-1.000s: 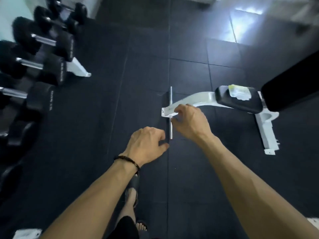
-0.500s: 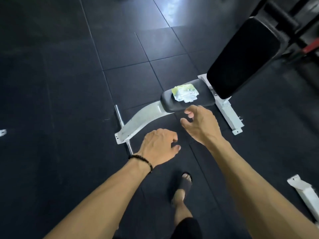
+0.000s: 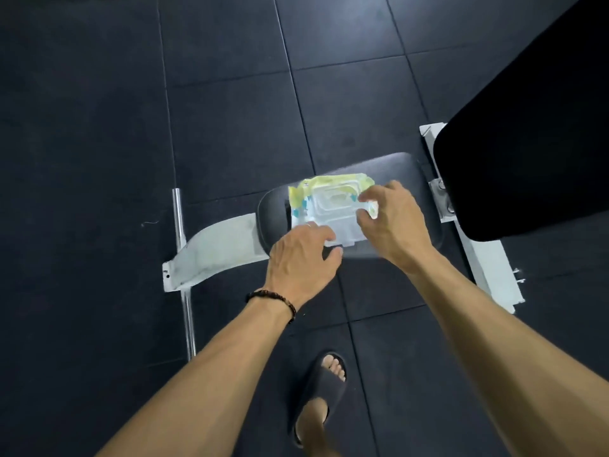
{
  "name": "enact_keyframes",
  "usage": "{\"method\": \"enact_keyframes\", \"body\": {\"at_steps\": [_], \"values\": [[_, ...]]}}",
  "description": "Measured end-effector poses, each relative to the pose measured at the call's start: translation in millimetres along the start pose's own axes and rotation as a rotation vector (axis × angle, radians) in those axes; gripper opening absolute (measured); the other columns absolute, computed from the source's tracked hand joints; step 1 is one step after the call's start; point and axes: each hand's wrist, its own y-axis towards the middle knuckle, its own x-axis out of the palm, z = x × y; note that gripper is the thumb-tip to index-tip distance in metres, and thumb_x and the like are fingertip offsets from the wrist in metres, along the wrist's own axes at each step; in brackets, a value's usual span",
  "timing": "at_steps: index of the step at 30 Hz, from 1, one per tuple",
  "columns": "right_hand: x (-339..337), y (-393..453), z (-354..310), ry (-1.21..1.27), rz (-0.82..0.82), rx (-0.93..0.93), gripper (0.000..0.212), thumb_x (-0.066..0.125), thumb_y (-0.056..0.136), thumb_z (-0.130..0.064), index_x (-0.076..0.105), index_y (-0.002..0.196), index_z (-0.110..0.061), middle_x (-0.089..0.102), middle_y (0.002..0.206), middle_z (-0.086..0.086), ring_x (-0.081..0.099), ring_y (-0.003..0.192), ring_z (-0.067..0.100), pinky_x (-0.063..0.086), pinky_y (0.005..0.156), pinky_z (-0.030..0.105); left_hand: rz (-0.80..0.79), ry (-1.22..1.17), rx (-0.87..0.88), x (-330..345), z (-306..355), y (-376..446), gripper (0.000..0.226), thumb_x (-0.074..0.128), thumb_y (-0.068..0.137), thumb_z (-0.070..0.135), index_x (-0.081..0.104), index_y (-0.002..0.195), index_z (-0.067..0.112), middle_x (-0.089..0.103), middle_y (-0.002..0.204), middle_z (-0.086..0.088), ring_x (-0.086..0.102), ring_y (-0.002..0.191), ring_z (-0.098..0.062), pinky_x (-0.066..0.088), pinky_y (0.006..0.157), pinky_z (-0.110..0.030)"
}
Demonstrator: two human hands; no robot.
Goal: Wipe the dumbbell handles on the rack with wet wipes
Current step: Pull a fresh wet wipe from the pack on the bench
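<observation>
A pack of wet wipes (image 3: pixel 333 206), white with a yellow-green top and a plastic flip lid, lies on the black seat pad (image 3: pixel 273 209) of a weight bench. My left hand (image 3: pixel 300 262), with a dark bead bracelet on the wrist, grips the pack's near left corner. At the pack's right end, the thumb and fingers of my right hand (image 3: pixel 395 222) pinch it beside the lid. The lid looks closed. No dumbbells or rack are in view.
The bench's black backrest (image 3: pixel 527 143) rises at the right. Its white front leg (image 3: pixel 214 249) ends on a steel floor bar (image 3: pixel 179 232) at the left, and a white rear base (image 3: pixel 487 268) lies at the right. My sandalled foot (image 3: pixel 323 387) stands on dark rubber tiles.
The view swung from the dumbbell rack to the bench and moved closer. Both hands reached forward from above the floor and closed on the wet wipes pack.
</observation>
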Motion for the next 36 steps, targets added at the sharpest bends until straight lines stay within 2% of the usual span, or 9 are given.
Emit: {"method": "enact_keyframes", "body": {"at_steps": [3,5,9,13,16,20,25,30,36], "values": [[28,49,20,-0.039,0.0,-0.062,0.022,0.059,0.095,-0.022,0.07,0.113,-0.02,0.055,0.117,0.003,0.049,0.113,0.024,0.04,0.078,0.032,0.159,0.03,0.028,24,-9,46,0.029,0.065,0.088,0.029,0.069,0.112,0.014,0.065,0.117,-0.005,0.056,0.112,-0.026,0.05,0.088,-0.042],[47,69,27,-0.08,-0.029,-0.118,0.017,0.06,0.094,-0.021,0.073,0.105,-0.021,0.055,0.112,0.002,0.048,0.109,0.024,0.042,0.081,0.036,0.239,0.083,0.036,37,-20,70,0.033,0.07,0.082,0.025,0.068,0.111,0.011,0.063,0.121,-0.009,0.053,0.116,-0.031,0.048,0.09,-0.047],[64,87,34,-0.128,-0.015,-0.246,0.01,0.067,0.088,-0.02,0.077,0.085,-0.021,0.052,0.102,0.0,0.046,0.099,0.023,0.034,0.077,0.034,0.236,0.121,0.023,54,-40,89,0.047,0.075,0.079,0.028,0.062,0.121,0.01,0.055,0.134,-0.012,0.043,0.132,-0.033,0.038,0.106,-0.048],[60,93,40,-0.129,-0.061,-0.333,0.007,0.073,0.086,-0.017,0.078,0.083,-0.02,0.051,0.104,0.001,0.047,0.1,0.024,0.035,0.075,0.036,0.235,0.121,0.042,56,-47,89,0.05,0.078,0.075,0.03,0.063,0.119,0.012,0.055,0.134,-0.01,0.044,0.13,-0.032,0.041,0.101,-0.047],[64,94,38,-0.152,-0.032,-0.332,0.01,0.068,0.085,-0.01,0.074,0.08,-0.016,0.051,0.1,0.002,0.049,0.095,0.027,0.038,0.071,0.039,0.237,0.121,0.055,54,-47,91,0.049,0.079,0.073,0.031,0.064,0.117,0.013,0.057,0.131,-0.009,0.045,0.126,-0.03,0.042,0.096,-0.045],[70,94,38,-0.257,-0.04,-0.382,0.006,0.059,0.088,-0.007,0.063,0.089,-0.012,0.05,0.105,0.006,0.045,0.095,0.028,0.027,0.069,0.036,0.219,0.137,0.07,50,-47,93,0.049,0.08,0.072,0.032,0.064,0.115,0.013,0.058,0.128,-0.008,0.046,0.123,-0.03,0.042,0.094,-0.045],[63,89,42,-0.12,-0.09,-0.352,0.01,0.052,0.092,-0.003,0.055,0.092,-0.013,0.043,0.103,0.0,0.035,0.091,0.018,0.029,0.072,0.034,0.209,0.177,0.075,45,-43,94,0.05,0.083,0.07,0.032,0.066,0.113,0.012,0.06,0.125,-0.01,0.051,0.119,-0.032,0.042,0.095,-0.046],[56,84,45,-0.039,-0.132,-0.301,0.014,0.049,0.093,0.0,0.056,0.092,-0.012,0.043,0.098,-0.001,0.039,0.092,0.019,0.034,0.072,0.032,0.158,0.174,0.08,40,-38,99,0.05,0.081,0.072,0.032,0.065,0.115,0.014,0.06,0.127,-0.007,0.049,0.122,-0.029,0.038,0.097,-0.042],[54,89,40,0.084,-0.165,-0.157,0.016,0.047,0.093,-0.004,0.055,0.086,-0.016,0.048,0.094,0.0,0.047,0.094,0.022,0.037,0.076,0.032,0.133,0.155,0.073,36,-42,103,0.049,0.078,0.074,0.037,0.063,0.117,0.02,0.057,0.127,-0.001,0.045,0.122,-0.024,0.034,0.096,-0.037]]}}
